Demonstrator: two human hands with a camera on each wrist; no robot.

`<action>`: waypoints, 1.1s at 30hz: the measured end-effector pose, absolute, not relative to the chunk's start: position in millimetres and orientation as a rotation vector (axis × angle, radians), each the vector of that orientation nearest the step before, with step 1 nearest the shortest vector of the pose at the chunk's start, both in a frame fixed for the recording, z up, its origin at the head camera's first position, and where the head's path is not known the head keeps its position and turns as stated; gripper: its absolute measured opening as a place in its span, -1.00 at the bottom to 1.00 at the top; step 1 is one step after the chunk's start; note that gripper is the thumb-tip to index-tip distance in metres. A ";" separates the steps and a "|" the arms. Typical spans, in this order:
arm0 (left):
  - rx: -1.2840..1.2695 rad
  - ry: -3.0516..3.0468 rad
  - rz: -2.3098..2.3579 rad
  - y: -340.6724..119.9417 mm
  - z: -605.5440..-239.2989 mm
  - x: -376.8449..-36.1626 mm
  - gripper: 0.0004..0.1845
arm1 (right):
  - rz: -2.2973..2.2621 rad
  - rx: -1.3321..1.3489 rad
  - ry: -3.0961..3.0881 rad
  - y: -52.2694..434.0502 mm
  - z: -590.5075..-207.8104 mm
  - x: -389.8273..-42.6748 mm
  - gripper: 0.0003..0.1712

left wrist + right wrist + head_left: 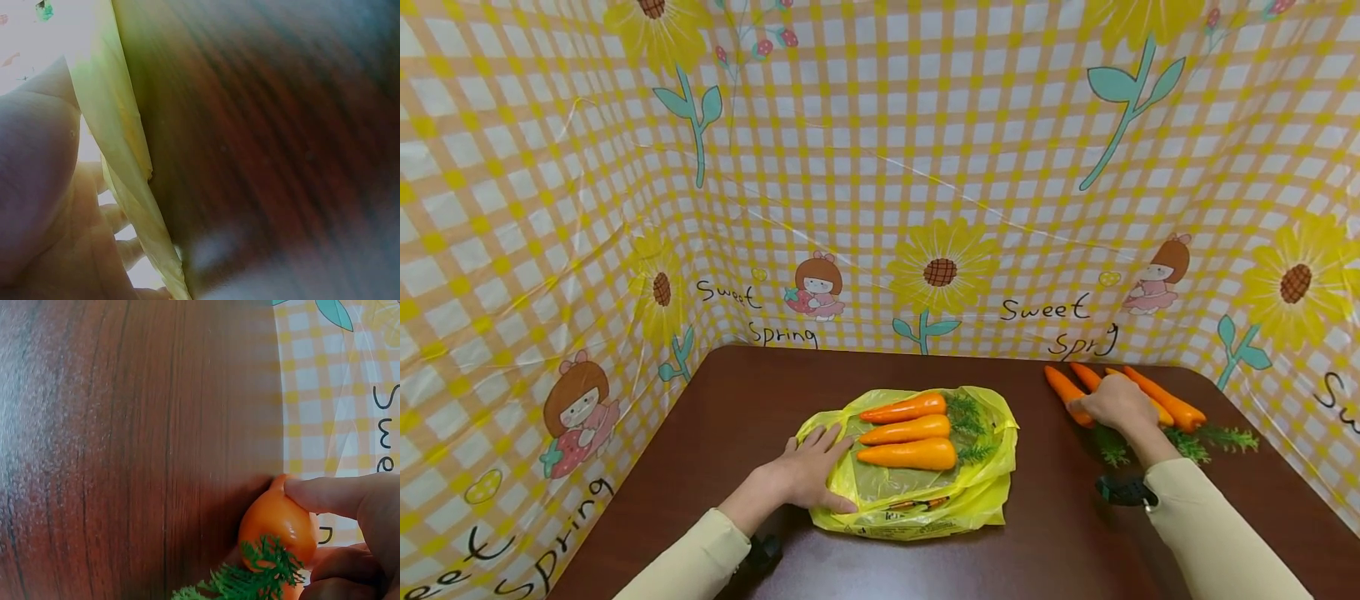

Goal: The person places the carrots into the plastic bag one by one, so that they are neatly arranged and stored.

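Three orange carrots [907, 430] with green leafy tops lie side by side on a yellow plastic bag [996, 500] at mid-table. My left hand [808, 471] rests on the bag's left edge, fingers spread; in the left wrist view a fold of the yellow plastic [122, 137] stands beside the palm. At the table's right, my right hand [1122, 406] reaches over several more carrots. Its thumb and curled fingers pinch the leftmost carrot [275, 525] near its leafy end, as the right wrist view shows. The hand partly hides the carrots beside it.
Another carrot [1165, 400] lies at the right of that group, its green leaves [1232, 438] pointing toward the table's right edge. Behind and beside the dark brown table [737, 392] hangs a checked cloth [865, 192] with sunflowers, close to the carrots at the right.
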State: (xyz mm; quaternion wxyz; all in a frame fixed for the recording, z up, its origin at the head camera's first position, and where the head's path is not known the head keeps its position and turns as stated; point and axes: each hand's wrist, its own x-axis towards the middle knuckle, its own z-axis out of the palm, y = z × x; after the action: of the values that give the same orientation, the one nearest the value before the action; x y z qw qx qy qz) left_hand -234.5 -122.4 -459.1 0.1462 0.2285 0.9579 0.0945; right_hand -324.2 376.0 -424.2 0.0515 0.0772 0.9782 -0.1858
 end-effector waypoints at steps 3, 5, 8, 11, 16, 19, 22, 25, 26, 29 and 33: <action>0.654 2.758 0.276 -122.0 -459.4 -234.4 0.11 | -0.582 0.207 2.979 374.8 -423.0 -324.2 -0.49; 0.651 2.754 0.272 -122.3 -460.2 -233.1 0.11 | -0.586 0.191 2.974 374.3 -422.4 -322.2 -0.51; 0.652 2.749 0.271 -123.5 -462.6 -233.5 0.11 | -0.612 0.200 2.961 372.3 -419.7 -319.8 -0.54; 0.652 2.751 0.271 -123.8 -461.6 -234.1 0.11 | -0.641 0.201 2.955 370.0 -416.9 -320.4 -0.52; 0.658 2.758 0.275 -122.1 -459.0 -234.1 0.11 | -0.718 0.142 2.960 367.4 -413.9 -321.5 -0.47; 0.660 2.750 0.284 -121.6 -459.9 -233.0 0.11 | -0.758 0.105 2.954 366.0 -410.4 -318.8 -0.43; 0.659 2.741 0.290 -121.3 -460.6 -231.7 0.10 | -0.801 0.079 2.947 363.4 -404.5 -315.4 -0.43; 0.659 2.739 0.292 -121.0 -461.0 -231.7 0.10 | -0.824 0.059 2.953 359.0 -397.5 -311.3 -0.47; 0.659 2.741 0.291 -121.0 -460.8 -231.9 0.10 | -0.828 0.047 2.960 357.4 -394.9 -309.6 -0.50; 0.654 2.741 0.291 -121.0 -460.3 -232.6 0.10 | -0.814 0.014 2.976 351.9 -387.8 -304.4 -0.57; 0.643 2.732 0.287 -120.9 -458.2 -233.4 0.11 | -0.803 -0.061 2.992 344.3 -380.4 -297.2 -0.57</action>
State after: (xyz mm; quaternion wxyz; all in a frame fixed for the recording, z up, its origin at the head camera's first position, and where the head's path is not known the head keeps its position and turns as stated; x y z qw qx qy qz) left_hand -233.4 -120.9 -458.2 0.1592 0.2250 0.9560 0.1006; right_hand -297.2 344.3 -380.4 0.0215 -0.0197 0.9654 -0.2592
